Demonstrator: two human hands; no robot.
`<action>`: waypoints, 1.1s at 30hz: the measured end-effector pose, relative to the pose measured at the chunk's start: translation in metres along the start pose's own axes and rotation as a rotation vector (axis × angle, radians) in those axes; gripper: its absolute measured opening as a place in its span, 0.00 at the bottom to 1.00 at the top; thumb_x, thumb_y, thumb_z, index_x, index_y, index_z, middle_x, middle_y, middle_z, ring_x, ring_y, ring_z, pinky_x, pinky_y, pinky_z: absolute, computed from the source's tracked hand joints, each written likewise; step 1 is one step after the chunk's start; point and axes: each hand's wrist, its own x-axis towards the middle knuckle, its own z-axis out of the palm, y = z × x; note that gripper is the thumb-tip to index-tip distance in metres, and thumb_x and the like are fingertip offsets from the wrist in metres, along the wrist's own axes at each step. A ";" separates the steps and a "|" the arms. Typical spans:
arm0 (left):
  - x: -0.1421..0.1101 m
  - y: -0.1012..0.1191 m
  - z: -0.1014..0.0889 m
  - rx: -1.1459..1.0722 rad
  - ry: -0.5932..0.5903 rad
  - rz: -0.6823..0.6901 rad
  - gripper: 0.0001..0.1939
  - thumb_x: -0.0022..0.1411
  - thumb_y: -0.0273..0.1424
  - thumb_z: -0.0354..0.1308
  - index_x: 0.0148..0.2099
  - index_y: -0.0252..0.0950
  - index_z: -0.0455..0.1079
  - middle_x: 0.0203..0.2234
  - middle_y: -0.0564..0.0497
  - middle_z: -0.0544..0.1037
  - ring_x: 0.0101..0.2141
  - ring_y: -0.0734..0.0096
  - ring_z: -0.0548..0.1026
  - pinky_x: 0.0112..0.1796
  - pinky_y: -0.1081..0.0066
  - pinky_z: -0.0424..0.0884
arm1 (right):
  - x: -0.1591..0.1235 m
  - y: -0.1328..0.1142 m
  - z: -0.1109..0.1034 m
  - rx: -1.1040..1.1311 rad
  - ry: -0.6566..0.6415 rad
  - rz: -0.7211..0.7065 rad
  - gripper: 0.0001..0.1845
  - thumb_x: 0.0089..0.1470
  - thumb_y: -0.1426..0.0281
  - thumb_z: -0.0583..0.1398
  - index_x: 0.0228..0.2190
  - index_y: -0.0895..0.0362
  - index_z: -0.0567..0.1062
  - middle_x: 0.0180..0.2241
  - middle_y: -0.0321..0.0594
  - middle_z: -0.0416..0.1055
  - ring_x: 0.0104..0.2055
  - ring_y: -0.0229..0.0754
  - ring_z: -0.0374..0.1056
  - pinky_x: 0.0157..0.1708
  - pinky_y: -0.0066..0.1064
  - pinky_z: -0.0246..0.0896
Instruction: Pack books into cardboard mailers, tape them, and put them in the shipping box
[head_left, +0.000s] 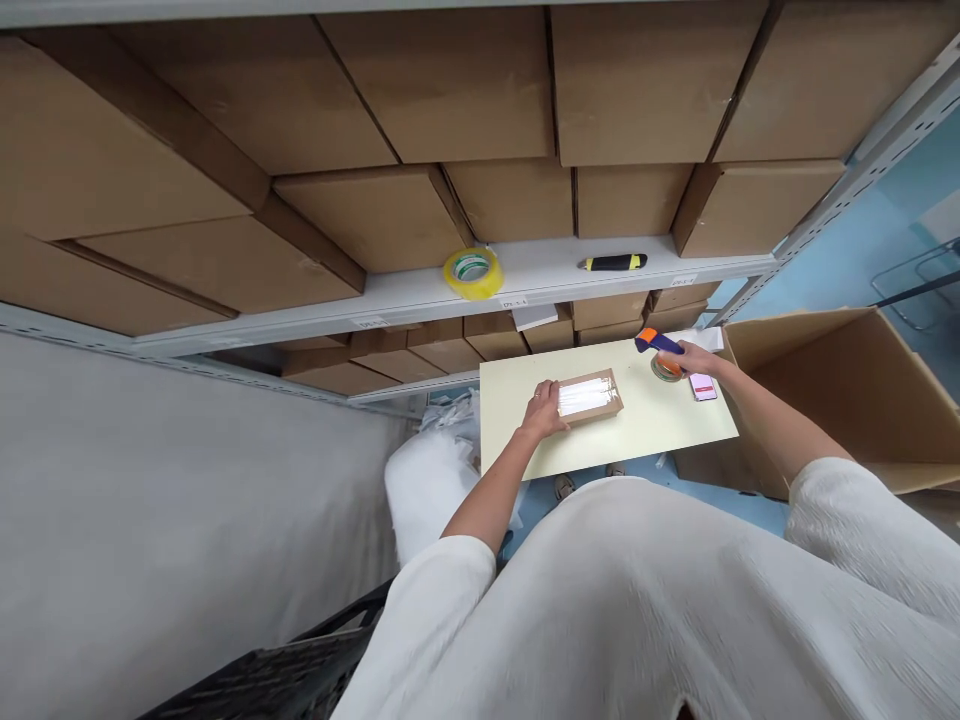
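On a pale yellow tabletop [525, 377] lies a small shallow cardboard box [616, 393] with a white packet [585, 396] showing on its upper face. My left hand [546, 408] grips the left end of this box, fingers over the far side and thumb on the near side. My right hand [694, 358] is closed around a purple and orange tape dispenser [651, 341], whose tape roll hangs just above the table, right of the box. A phone [703, 387] with a lit pink screen lies beneath that hand.
Shelves ahead carry several brown boxes [480, 90]. A yellow tape roll [472, 272] and a black and yellow cutter [613, 262] sit on the shelf edge. To the right stands a large open carton [825, 370]; at left, white wrapping material [431, 480] is piled.
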 end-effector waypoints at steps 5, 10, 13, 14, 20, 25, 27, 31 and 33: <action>0.001 -0.001 0.000 -0.003 -0.007 0.015 0.69 0.45 0.42 0.81 0.79 0.40 0.43 0.75 0.31 0.54 0.76 0.36 0.50 0.70 0.48 0.60 | -0.026 -0.042 0.005 0.136 0.016 -0.169 0.22 0.75 0.54 0.48 0.49 0.56 0.71 0.47 0.49 0.78 0.48 0.50 0.75 0.45 0.38 0.78; 0.000 -0.002 0.003 -0.004 -0.009 0.006 0.69 0.46 0.42 0.81 0.79 0.39 0.42 0.76 0.30 0.52 0.77 0.36 0.48 0.70 0.48 0.59 | -0.028 -0.112 0.013 -0.097 0.184 -0.586 0.20 0.73 0.54 0.53 0.50 0.56 0.73 0.47 0.48 0.77 0.48 0.51 0.71 0.53 0.43 0.70; -0.001 0.000 0.005 0.004 0.004 0.014 0.68 0.47 0.41 0.80 0.79 0.39 0.42 0.76 0.31 0.52 0.77 0.38 0.48 0.70 0.48 0.60 | -0.013 -0.164 0.021 -0.276 0.335 -0.829 0.23 0.73 0.54 0.52 0.54 0.57 0.74 0.54 0.54 0.76 0.54 0.57 0.69 0.57 0.48 0.65; -0.001 0.000 0.006 0.006 0.009 0.015 0.68 0.47 0.40 0.80 0.79 0.40 0.42 0.76 0.31 0.52 0.77 0.38 0.48 0.70 0.48 0.60 | -0.005 -0.181 0.024 -0.340 0.377 -0.877 0.24 0.74 0.55 0.51 0.55 0.58 0.75 0.55 0.55 0.76 0.55 0.58 0.68 0.59 0.50 0.63; -0.002 0.004 0.009 -0.019 0.026 0.008 0.69 0.46 0.39 0.81 0.80 0.39 0.44 0.76 0.32 0.54 0.77 0.38 0.48 0.70 0.48 0.61 | 0.056 -0.252 0.039 -0.650 0.485 -0.934 0.25 0.73 0.61 0.51 0.62 0.60 0.74 0.58 0.58 0.75 0.60 0.65 0.63 0.63 0.59 0.53; 0.000 0.003 0.012 -0.038 0.026 -0.006 0.71 0.46 0.39 0.81 0.81 0.41 0.42 0.78 0.33 0.51 0.78 0.38 0.45 0.70 0.48 0.59 | 0.083 -0.274 0.050 -0.798 0.485 -0.842 0.28 0.70 0.63 0.54 0.65 0.61 0.72 0.61 0.59 0.73 0.61 0.67 0.61 0.64 0.61 0.49; 0.001 0.003 0.012 -0.042 0.016 -0.007 0.71 0.46 0.39 0.81 0.81 0.41 0.41 0.78 0.32 0.51 0.78 0.39 0.44 0.70 0.48 0.59 | 0.085 -0.279 0.053 -0.845 0.475 -0.768 0.29 0.69 0.64 0.55 0.66 0.61 0.71 0.62 0.60 0.71 0.61 0.67 0.61 0.64 0.62 0.50; 0.001 0.001 0.012 -0.036 -0.001 -0.005 0.71 0.46 0.38 0.81 0.81 0.40 0.41 0.78 0.32 0.50 0.79 0.39 0.43 0.71 0.47 0.57 | 0.078 -0.275 0.057 -0.829 0.525 -0.800 0.33 0.67 0.65 0.56 0.70 0.60 0.66 0.66 0.60 0.66 0.64 0.69 0.58 0.64 0.63 0.51; 0.001 0.000 0.012 -0.035 -0.008 0.002 0.70 0.48 0.38 0.80 0.81 0.40 0.40 0.79 0.32 0.49 0.79 0.39 0.42 0.72 0.46 0.55 | 0.067 -0.260 0.065 -0.778 0.565 -0.875 0.36 0.66 0.65 0.57 0.72 0.57 0.63 0.68 0.59 0.62 0.66 0.70 0.55 0.65 0.64 0.51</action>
